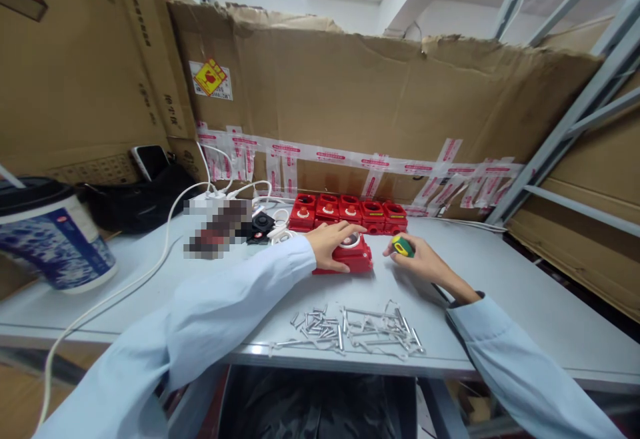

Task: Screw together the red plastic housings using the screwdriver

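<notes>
My left hand (331,242) lies on top of a red box-shaped device (356,255) with a round white-ringed button, fingers curled over its upper face and pressing it to the grey table (525,292). My right hand (417,259) sits just right of the box, fingers closed round a small tool with a green and yellow handle (403,245). Both arms wear light blue sleeves. A row of several similar red devices (349,212) stands behind, against the cardboard wall.
A pile of several metal screws and bent pins (350,329) lies near the table's front edge. At the left are a white and blue tub (55,245), a black bag (135,202), white cables (165,252) and a black part (261,224). Cardboard (375,105) walls the back; metal shelving (575,125) stands right.
</notes>
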`<state>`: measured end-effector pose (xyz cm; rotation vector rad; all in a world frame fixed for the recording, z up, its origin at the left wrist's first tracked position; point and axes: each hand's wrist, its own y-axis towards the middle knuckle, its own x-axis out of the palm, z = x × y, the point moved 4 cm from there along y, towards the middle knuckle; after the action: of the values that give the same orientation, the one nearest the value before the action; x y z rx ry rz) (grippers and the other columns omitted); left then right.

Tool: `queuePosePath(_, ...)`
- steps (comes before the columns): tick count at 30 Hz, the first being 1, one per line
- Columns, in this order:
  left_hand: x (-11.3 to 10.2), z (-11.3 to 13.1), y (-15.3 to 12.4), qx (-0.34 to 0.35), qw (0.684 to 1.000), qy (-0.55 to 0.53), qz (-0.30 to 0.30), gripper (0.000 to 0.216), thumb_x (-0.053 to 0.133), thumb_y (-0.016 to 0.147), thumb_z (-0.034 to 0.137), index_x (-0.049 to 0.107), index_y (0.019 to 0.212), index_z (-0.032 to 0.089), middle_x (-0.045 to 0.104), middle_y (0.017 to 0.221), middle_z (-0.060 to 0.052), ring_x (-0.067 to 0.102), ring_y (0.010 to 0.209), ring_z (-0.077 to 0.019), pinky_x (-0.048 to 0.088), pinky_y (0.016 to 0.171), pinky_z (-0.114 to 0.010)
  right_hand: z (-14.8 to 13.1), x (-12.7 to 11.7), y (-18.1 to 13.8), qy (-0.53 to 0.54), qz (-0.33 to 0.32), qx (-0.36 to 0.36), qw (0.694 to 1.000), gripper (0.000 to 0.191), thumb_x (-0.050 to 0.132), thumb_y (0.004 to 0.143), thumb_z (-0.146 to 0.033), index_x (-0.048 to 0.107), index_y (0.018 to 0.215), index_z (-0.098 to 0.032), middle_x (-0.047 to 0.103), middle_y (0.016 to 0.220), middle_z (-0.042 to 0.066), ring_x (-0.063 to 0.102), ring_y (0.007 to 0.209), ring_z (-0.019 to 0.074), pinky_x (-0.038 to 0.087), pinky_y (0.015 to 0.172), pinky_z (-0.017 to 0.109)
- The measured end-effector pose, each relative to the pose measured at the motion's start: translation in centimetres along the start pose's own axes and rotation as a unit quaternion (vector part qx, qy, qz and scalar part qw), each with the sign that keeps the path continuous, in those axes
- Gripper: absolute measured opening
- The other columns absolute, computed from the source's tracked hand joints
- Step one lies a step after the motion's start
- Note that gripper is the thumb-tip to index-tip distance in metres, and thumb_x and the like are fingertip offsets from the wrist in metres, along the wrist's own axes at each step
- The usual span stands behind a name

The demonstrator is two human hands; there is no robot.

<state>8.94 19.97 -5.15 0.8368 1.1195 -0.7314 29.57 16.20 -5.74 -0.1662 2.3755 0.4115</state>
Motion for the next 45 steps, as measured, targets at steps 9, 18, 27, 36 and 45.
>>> queuePosePath(9,0.8,-0.1,1.9,0.033,0.997,-0.009,-0.069,0.083,0.073,0.063,0.038,0.029,0.132,0.029,0.043,0.13,-0.011,0.044,0.119,-0.0324,0.041,0.087,-0.047,0.2,1.1,0.7,0.001,-0.054,-0.047,0.997,0.036,0.068,0.067,-0.037,0.057,0.094,-0.017,0.062,0.096,0.005,0.058,0.089,0.0197,0.045,0.083,0.033)
queuePosePath(18,0.4,-0.7,1.8,0.013,0.998,0.007,-0.059,0.102,0.078,0.055,0.044,0.02,0.138,0.029,0.044,0.134,-0.012,0.044,0.117,-0.0354,0.037,0.09,-0.052,-1.1,2.5,1.9,0.024,-0.045,-0.081,0.995,0.064,0.076,0.06,-0.037,0.049,0.115,-0.019,0.055,0.119,0.007,0.053,0.109,0.0226,0.04,0.096,0.037)
queuePosePath(27,-1.6,-3.9,-2.0,-0.024,1.0,-0.001,-0.016,0.076,0.07,0.064,0.035,0.035,0.13,0.02,0.047,0.131,-0.013,0.047,0.117,-0.0304,0.038,0.096,-0.043,-2.7,3.6,2.2,0.05,-0.052,-0.074,0.995,0.072,0.078,0.057,-0.035,0.047,0.12,-0.02,0.055,0.122,0.007,0.055,0.108,0.0231,0.043,0.093,0.036)
queuePosePath(36,-2.8,-5.6,-5.5,-0.043,0.998,-0.022,0.032,0.053,0.06,0.075,0.03,0.041,0.122,0.016,0.057,0.119,-0.012,0.056,0.108,-0.0224,0.043,0.092,-0.035,-2.3,3.8,2.4,0.064,-0.069,-0.067,0.993,0.061,0.077,0.059,-0.032,0.051,0.113,-0.021,0.059,0.114,0.005,0.059,0.098,0.0212,0.046,0.087,0.034)
queuePosePath(45,-2.1,-6.1,-6.0,-0.055,0.997,-0.034,0.038,0.045,0.061,0.075,0.029,0.045,0.115,0.016,0.058,0.118,-0.013,0.057,0.106,-0.0214,0.044,0.092,-0.034,0.1,0.6,0.4,-0.01,-0.017,-0.022,1.0,0.061,0.075,0.058,-0.038,0.051,0.112,-0.02,0.064,0.103,0.005,0.061,0.088,0.0213,0.049,0.078,0.031)
